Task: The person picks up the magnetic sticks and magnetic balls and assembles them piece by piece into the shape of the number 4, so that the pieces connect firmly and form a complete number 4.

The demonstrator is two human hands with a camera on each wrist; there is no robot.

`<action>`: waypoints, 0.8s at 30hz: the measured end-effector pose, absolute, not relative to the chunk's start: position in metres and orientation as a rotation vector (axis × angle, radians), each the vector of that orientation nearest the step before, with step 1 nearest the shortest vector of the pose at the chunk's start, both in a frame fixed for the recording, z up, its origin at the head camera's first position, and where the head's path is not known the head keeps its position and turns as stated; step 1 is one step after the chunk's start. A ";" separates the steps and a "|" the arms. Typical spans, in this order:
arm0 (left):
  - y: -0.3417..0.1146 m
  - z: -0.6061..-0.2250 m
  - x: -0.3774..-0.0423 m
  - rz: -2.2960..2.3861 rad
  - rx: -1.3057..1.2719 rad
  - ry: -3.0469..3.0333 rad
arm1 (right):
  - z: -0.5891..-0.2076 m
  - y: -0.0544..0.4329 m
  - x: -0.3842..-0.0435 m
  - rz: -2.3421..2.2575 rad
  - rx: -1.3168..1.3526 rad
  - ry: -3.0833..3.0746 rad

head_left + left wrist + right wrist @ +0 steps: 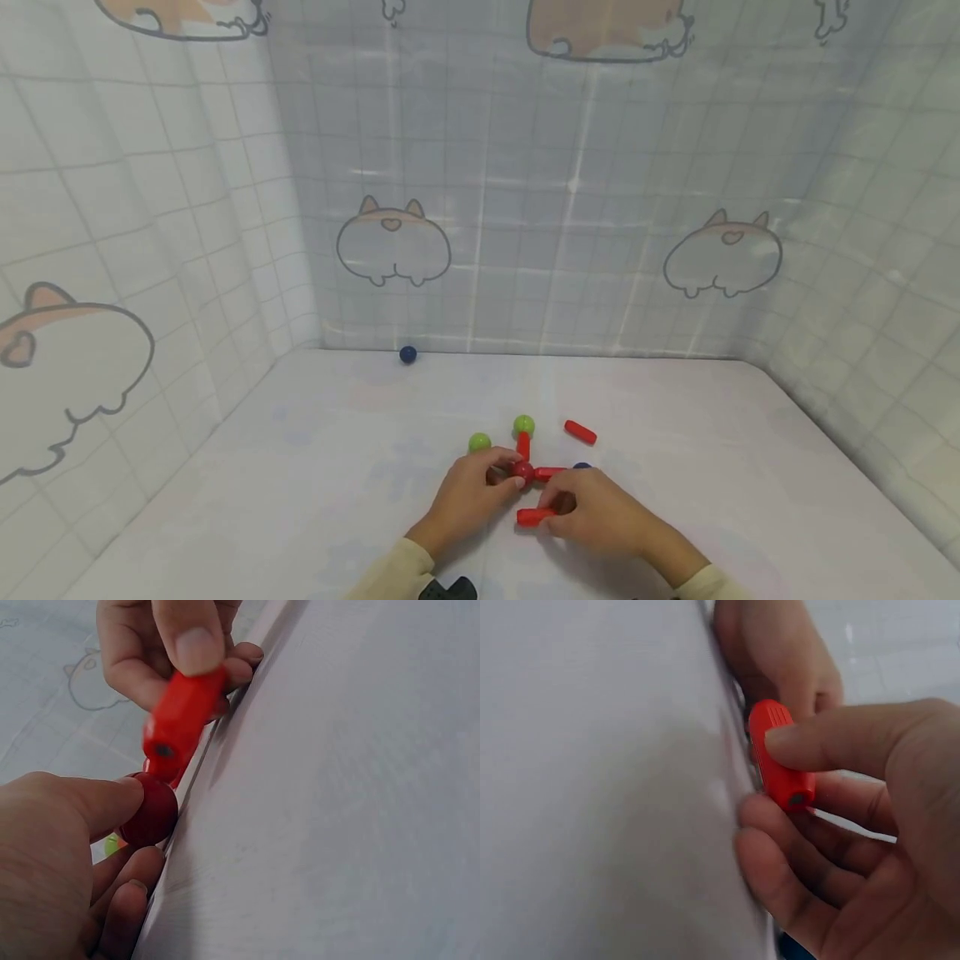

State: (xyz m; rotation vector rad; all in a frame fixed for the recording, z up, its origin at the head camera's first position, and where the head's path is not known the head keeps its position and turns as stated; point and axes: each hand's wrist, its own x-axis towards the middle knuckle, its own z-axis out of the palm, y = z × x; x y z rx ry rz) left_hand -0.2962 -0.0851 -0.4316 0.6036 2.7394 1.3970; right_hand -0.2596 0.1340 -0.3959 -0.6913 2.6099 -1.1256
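Note:
My left hand (467, 497) pinches a red ball (523, 473) between thumb and fingers, low over the table. One red rod (523, 447) runs from that ball away from me to a green ball (524, 425). Another red rod (550, 474) points right, toward a dark blue ball (582, 466) half hidden behind my right hand (600, 512). Between its thumb and fingers the right hand holds a separate red rod (529, 517), nearer to me than the red ball. In the right wrist view, this rod (778, 754) shows a small dark grey spot in its end.
Just beyond the left hand lies a second green ball (479, 442). A loose red rod (581, 432) is on the table to the right. Farther back, a dark blue ball (407, 355) sits by the patterned curtain (510, 275), which encloses the white table (300, 467).

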 end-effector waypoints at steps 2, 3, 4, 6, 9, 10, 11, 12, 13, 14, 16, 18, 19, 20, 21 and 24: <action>-0.085 -0.431 -0.296 1.389 0.598 2.751 | -0.393 0.138 -0.260 -1.150 -0.670 2.576; -0.084 -0.431 -0.296 1.384 0.600 2.760 | -0.392 0.140 -0.261 -1.170 -0.659 2.553; -0.084 -0.430 -0.296 1.381 0.601 2.766 | -0.390 0.142 -0.261 -1.191 -0.651 2.535; -0.084 -0.429 -0.295 1.379 0.614 2.780 | -0.387 0.146 -0.262 -1.250 -0.642 2.491; -0.084 -0.428 -0.294 1.380 0.636 2.794 | -0.383 0.152 -0.263 -1.334 -0.674 2.432; -0.084 -0.428 -0.294 1.383 0.641 2.795 | -0.383 0.154 -0.264 -1.353 -0.694 2.425; -0.084 -0.427 -0.294 1.384 0.645 2.795 | -0.382 0.156 -0.264 -1.372 -0.719 2.418; -0.084 -0.427 -0.294 1.384 0.644 2.795 | -0.381 0.158 -0.265 -1.385 -0.743 2.420; -0.084 -0.427 -0.294 1.387 0.651 2.795 | -0.381 0.160 -0.265 -1.395 -0.756 2.426; -0.084 -0.427 -0.294 1.390 0.657 2.795 | -0.381 0.162 -0.266 -1.402 -0.767 2.439; -0.084 -0.427 -0.293 1.386 0.653 2.794 | -0.380 0.165 -0.267 -1.411 -0.767 2.468; -0.084 -0.427 -0.293 1.380 0.647 2.796 | -0.379 0.167 -0.268 -1.410 -0.749 2.504; -0.084 -0.427 -0.293 1.376 0.642 2.796 | -0.379 0.168 -0.268 -1.414 -0.731 2.514; -0.084 -0.428 -0.293 1.372 0.636 2.795 | -0.378 0.168 -0.269 -1.417 -0.712 2.523; -0.084 -0.428 -0.293 1.367 0.628 2.796 | -0.377 0.169 -0.269 -1.424 -0.686 2.527; -0.084 -0.428 -0.294 1.352 0.619 2.800 | -0.374 0.172 -0.271 -1.496 -0.584 2.506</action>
